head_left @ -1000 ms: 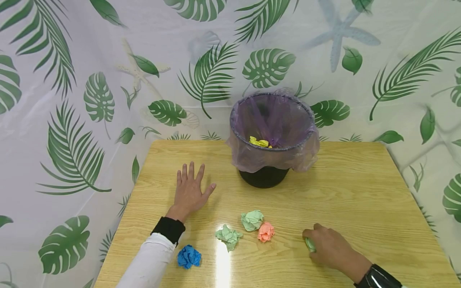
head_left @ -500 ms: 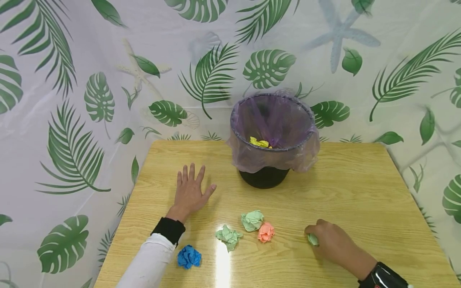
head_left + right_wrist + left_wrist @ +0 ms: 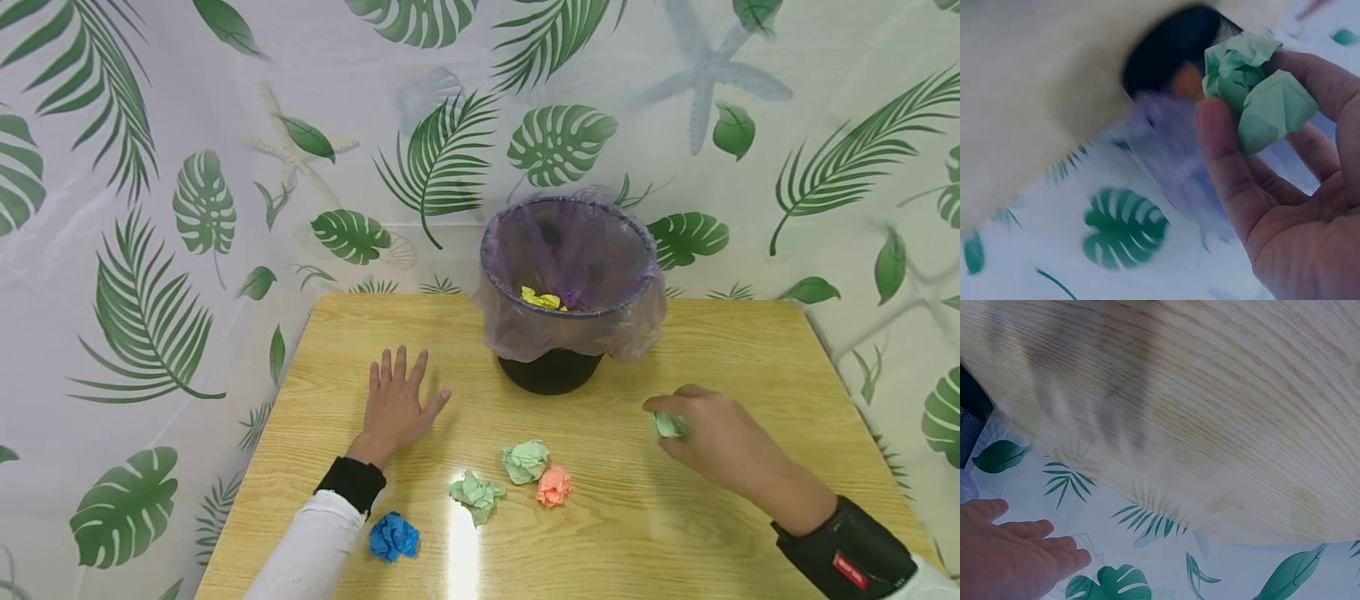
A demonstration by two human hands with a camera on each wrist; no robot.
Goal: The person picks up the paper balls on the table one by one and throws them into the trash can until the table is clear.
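My right hand [image 3: 723, 433] pinches a crumpled green paper ball [image 3: 1260, 94] between thumb and fingers, above the right side of the table. In the head view this ball [image 3: 667, 423] is partly hidden by the fingers. At the left, my left hand [image 3: 397, 407] is spread with straight fingers over the table and holds nothing; the left wrist view shows its fingers [image 3: 1029, 529] extended. A black bin [image 3: 551, 371] with a purple plastic liner [image 3: 510, 329] stands at the back middle. Some crumpled yellow paper [image 3: 542, 297] shows inside it.
Several crumpled paper balls lie on the wooden table [image 3: 750, 358]: a green ball [image 3: 525, 461] beside a pink ball [image 3: 554, 486], another green ball [image 3: 477, 497], and a blue ball [image 3: 393, 536] near the left forearm. A leaf-patterned sheet [image 3: 300, 83] hangs behind.
My right hand has gripped the green paper ball, lifted it off the table and moved it away from me, towards the level of the bin. The left hand has stayed in place.
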